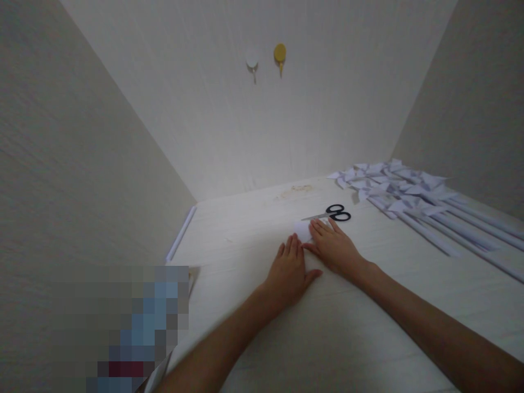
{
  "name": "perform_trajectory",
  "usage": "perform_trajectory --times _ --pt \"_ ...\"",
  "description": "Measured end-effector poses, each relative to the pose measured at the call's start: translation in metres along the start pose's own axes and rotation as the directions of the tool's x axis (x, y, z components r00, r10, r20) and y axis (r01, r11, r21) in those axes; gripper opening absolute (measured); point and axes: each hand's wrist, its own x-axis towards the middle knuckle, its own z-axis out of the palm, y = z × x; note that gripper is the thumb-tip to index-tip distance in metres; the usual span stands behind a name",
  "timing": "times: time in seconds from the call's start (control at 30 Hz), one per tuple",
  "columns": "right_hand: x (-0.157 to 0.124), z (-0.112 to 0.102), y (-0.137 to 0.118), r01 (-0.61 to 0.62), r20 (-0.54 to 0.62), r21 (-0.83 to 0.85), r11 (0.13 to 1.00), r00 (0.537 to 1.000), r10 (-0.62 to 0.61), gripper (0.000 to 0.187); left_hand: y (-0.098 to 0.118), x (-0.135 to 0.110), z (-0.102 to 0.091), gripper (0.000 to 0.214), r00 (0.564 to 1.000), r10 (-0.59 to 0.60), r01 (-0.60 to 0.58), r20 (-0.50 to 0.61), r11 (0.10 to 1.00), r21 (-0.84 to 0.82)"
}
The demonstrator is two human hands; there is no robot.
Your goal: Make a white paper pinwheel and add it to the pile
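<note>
A small piece of white paper (302, 230) lies on the pale tabletop, partly covered by my fingers. My right hand (334, 248) rests palm down with its fingers stretched over the paper's right side. Beside it, my left hand (289, 273) lies flat, fingertips at the paper's lower left edge and thumb spread out to the right. Both hands are open. Just beyond the paper is a pair of scissors (331, 213) with black handles, blades pointing left; neither hand holds it.
Several white paper pinwheels (413, 204) on rolled paper sticks are heaped at the right. A white paper tube (180, 233) lies along the table's left edge. Two round hooks, one white (252, 59) and one yellow (280, 53), are on the back wall. A pixelated patch covers the lower left.
</note>
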Motion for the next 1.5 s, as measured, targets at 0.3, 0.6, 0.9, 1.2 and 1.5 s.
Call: perform_trajectory --times 0.3,0.6,0.9,1.2,1.5 --pt "-0.006 0.002 -0.002 0.220 0.080 0.260 0.940 0.965 -0.249 0.060 -0.003 0.000 0.001 0.072 0.999 0.015 -0.014 -0.033 1.000 0.023" --pt "-0.012 0.004 0.032 0.021 0.099 0.087 0.996 0.995 -0.029 0.061 -0.003 0.000 0.001 0.074 0.999 -0.012 0.015 -0.046 0.998 0.064" --pt "-0.019 0.000 0.014 0.147 0.082 0.090 0.985 0.985 -0.155 0.055 -0.026 0.007 -0.002 0.079 0.980 -0.196 0.199 -0.044 0.976 0.085" --pt "-0.012 0.005 -0.004 0.148 0.099 0.169 0.974 0.981 -0.166 0.059 -0.027 0.009 0.006 0.055 0.997 -0.034 0.036 -0.067 0.999 0.015" --pt "-0.014 0.001 -0.003 0.163 0.094 0.180 0.970 0.979 -0.182 0.059 -0.026 0.010 0.002 0.053 0.998 -0.024 0.025 -0.062 1.000 0.010"
